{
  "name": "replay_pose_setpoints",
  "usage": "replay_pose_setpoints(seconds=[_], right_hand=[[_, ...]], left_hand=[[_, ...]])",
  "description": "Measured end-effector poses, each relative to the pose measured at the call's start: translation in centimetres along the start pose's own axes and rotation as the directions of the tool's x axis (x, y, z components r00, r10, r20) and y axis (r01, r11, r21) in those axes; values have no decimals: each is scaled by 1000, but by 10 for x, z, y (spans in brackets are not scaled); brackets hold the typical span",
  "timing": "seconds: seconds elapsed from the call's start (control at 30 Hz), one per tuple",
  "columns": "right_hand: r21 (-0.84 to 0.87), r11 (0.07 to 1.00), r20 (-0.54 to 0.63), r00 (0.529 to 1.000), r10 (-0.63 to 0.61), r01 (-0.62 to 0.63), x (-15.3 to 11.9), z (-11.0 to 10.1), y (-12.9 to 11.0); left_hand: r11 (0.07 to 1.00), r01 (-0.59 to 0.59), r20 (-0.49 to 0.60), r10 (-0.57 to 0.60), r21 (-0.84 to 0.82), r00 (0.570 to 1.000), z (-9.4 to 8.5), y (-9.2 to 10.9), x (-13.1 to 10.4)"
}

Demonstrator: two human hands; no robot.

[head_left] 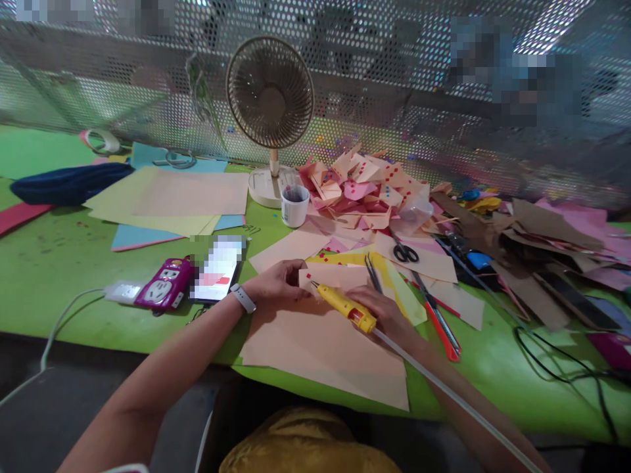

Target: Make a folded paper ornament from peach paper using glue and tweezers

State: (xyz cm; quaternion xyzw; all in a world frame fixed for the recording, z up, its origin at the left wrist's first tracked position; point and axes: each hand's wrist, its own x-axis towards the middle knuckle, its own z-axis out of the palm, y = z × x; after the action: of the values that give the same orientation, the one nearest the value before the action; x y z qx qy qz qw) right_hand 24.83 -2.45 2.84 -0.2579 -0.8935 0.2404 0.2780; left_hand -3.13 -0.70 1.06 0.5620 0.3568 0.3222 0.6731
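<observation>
Two bare forearms of mine reach forward over the green surface [79,272], slanting inward so that my hands nearly meet. My left hand [279,284], a pale band [243,298] around its wrist, comes in from the left, with its fingers bent and clamped on the left end of a peach paper piece [338,276]. That piece sits just above the larger peach sheets [325,348], in front of my body. My right hand [387,312] comes in from the right, back of the hand up, its fingers closed around the yellow glue gun [340,303]; some of them are hidden, so I cannot tell how each one bends. The gun points up and left, its tip near a red dot [309,276] on the paper piece; I cannot tell whether it touches. From its rear, a long pale rod [448,391] runs down across my right forearm. Tweezers [373,272] lie just beyond my right hand.
</observation>
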Motion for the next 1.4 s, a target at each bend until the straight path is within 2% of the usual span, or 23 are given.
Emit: replay_pose_setpoints(seconds=[0.1,0.5,0.77,1.13,1.27,1.33,1.4], right_hand=[[2,1000,6,1000,4,-4,-2,1,1],[-3,1000,36,999,10,-10,-1,0,2],[-4,1000,9,1000,12,-12,-2,2,3],[-6,1000,8,1000,17,-17,-2,3,3],[20,1000,-49,999,-4,5,2,0,-3],[72,996,-116,992,53,-45,3,-4,-10],[157,976,-171,969,180,-153,3,-10,-16]], left_hand=[[999,9,-13,-8,48,1000,-1,1,0],[998,1,5,-2,62,1000,-1,3,0],[994,-4,-2,4,108,1000,-2,1,0],[996,4,-11,-4,84,1000,-1,3,0],[991,18,-20,-15,131,1000,1,4,-1],[990,21,-25,-18,140,1000,1,4,-2],[989,13,-42,-7,146,999,2,4,-2]])
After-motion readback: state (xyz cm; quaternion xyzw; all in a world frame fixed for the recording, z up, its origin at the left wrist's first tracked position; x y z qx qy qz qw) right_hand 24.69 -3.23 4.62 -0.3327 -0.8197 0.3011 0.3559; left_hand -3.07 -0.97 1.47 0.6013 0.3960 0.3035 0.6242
